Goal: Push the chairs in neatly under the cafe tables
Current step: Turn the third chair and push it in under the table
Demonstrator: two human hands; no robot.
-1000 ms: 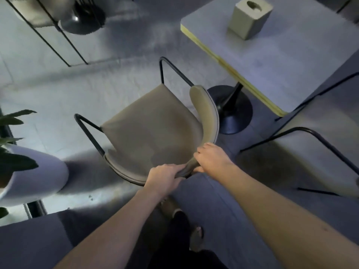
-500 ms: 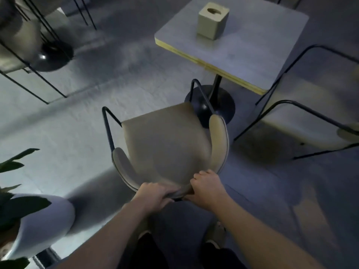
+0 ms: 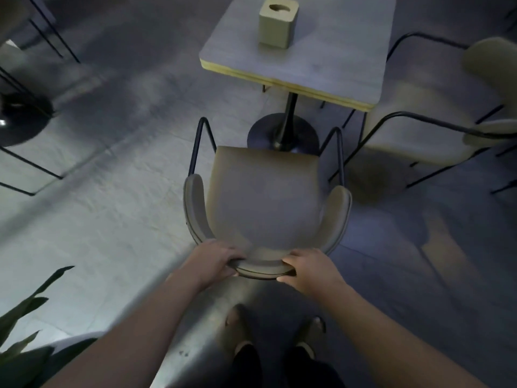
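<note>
A beige chair [image 3: 265,197] with black metal legs stands in front of me, its seat facing a square grey cafe table [image 3: 330,65]. The seat's front edge is near the table's round black base [image 3: 282,133], with the whole seat outside the tabletop's edge. My left hand [image 3: 212,260] grips the left part of the curved backrest top. My right hand [image 3: 310,268] grips the right part of the same rim. Both arms stretch forward from the bottom of the head view.
A beige tissue box [image 3: 277,22] sits on the table. A second beige chair [image 3: 436,121] stands to the right of the table. Another table's black base [image 3: 22,119] is at far left. Plant leaves [image 3: 25,317] show bottom left, and my feet [image 3: 274,334] are below.
The chair has turned from an angle and now faces the table squarely, closer to its base. Both hands have stayed on the backrest and spread apart on the rim.
</note>
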